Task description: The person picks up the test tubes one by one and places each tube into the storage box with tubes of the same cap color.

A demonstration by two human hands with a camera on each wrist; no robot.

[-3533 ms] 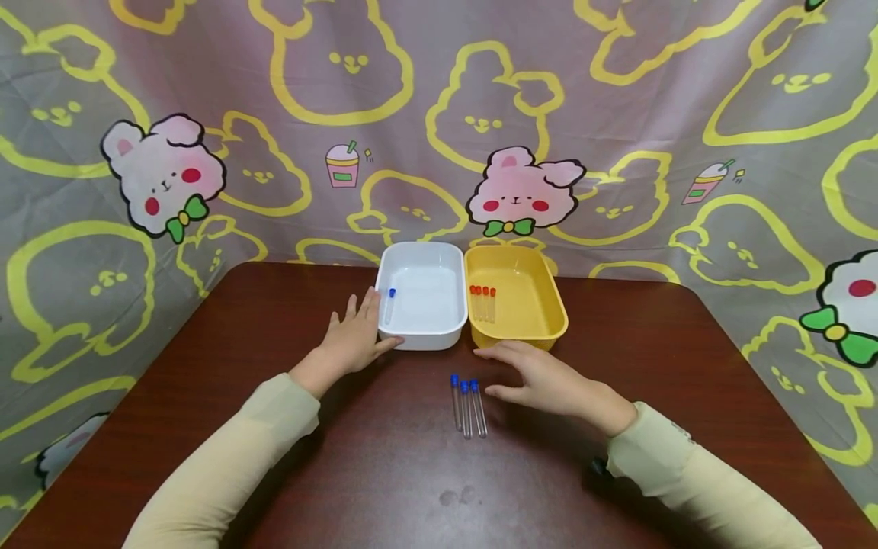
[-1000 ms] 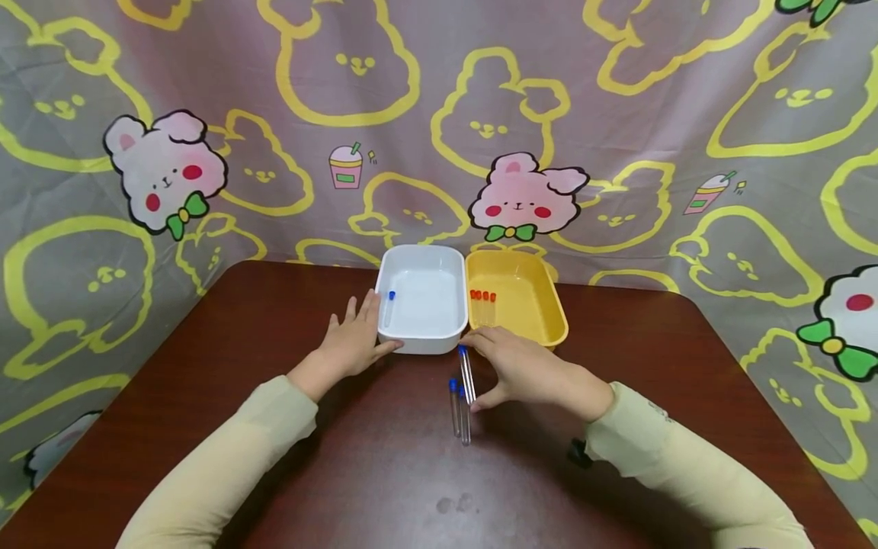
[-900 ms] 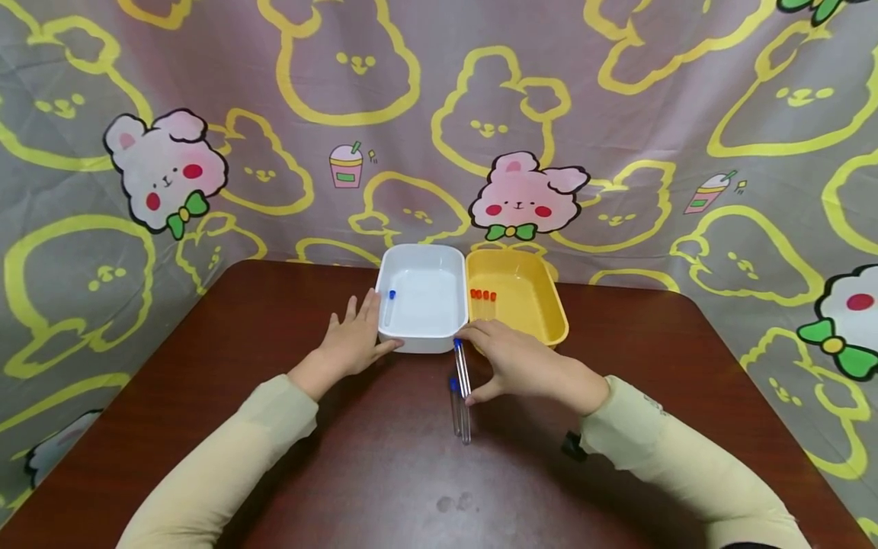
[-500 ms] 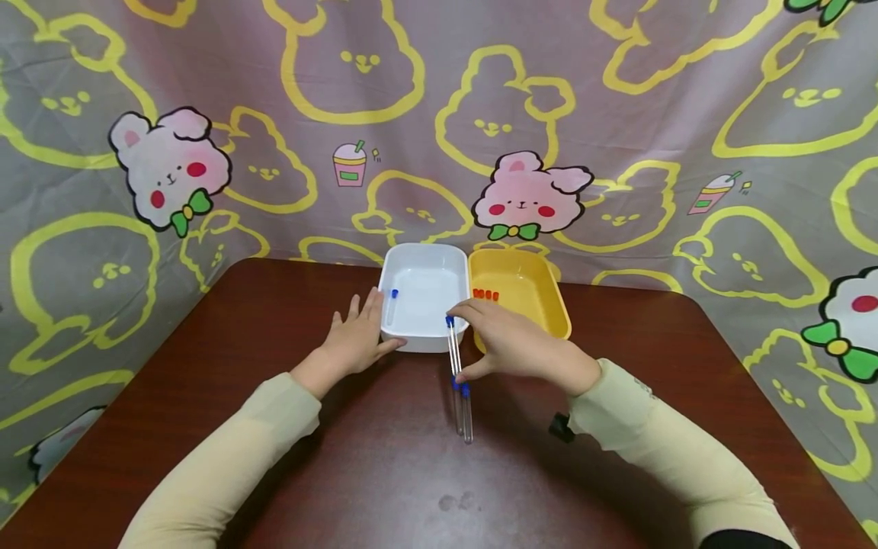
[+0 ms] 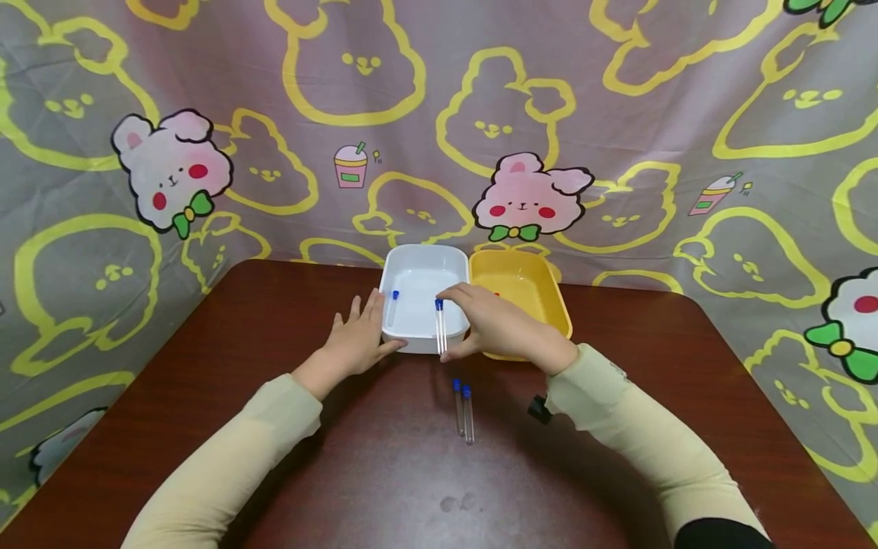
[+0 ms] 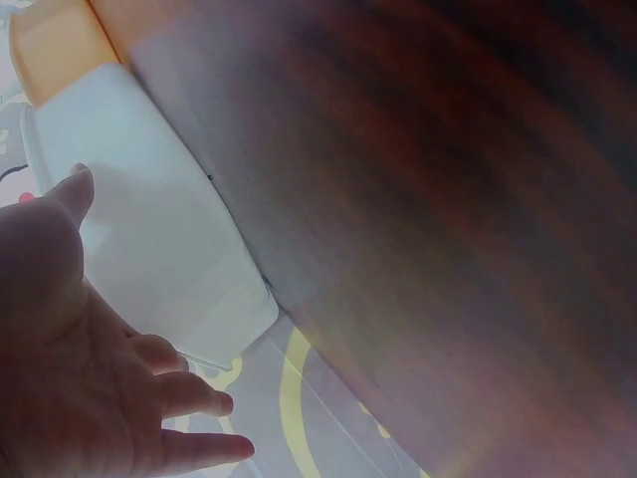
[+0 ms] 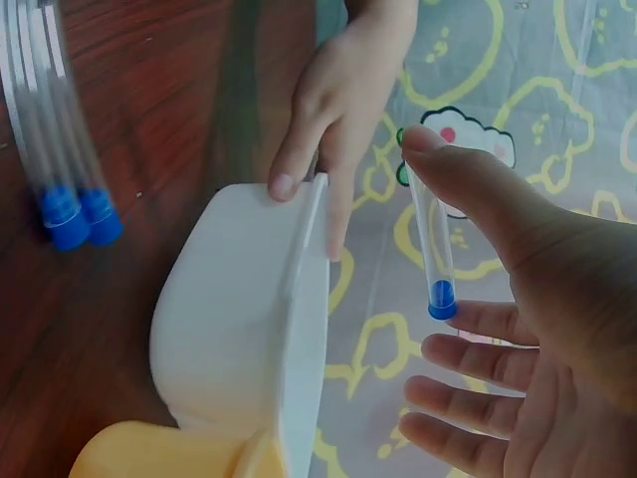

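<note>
My right hand (image 5: pixel 497 324) pinches a blue-capped test tube (image 5: pixel 440 328) lengthwise, thumb at the glass end and a finger at the cap. That tube is over the near right part of the white bin (image 5: pixel 418 345). In the right wrist view the same test tube (image 7: pixel 433 234) spans thumb and index finger. My left hand (image 5: pixel 354 339) rests against the white bin's left side with fingers spread. Inside that bin lies one blue-capped test tube (image 5: pixel 392 309). Two more blue-capped tubes (image 5: pixel 464 412) lie side by side on the table in front.
A yellow bin (image 5: pixel 555 305) stands against the white bin's right side. Its orange-capped tubes are mostly hidden behind my right hand, with one cap (image 5: pixel 497 294) just showing. Behind the dark brown table (image 5: pixel 309 457) hangs a patterned curtain (image 5: pixel 398 91).
My right hand has picked up one of three blue-capped tubes from the table and carried it forward and left to the white bin. My left hand has stayed in place.
</note>
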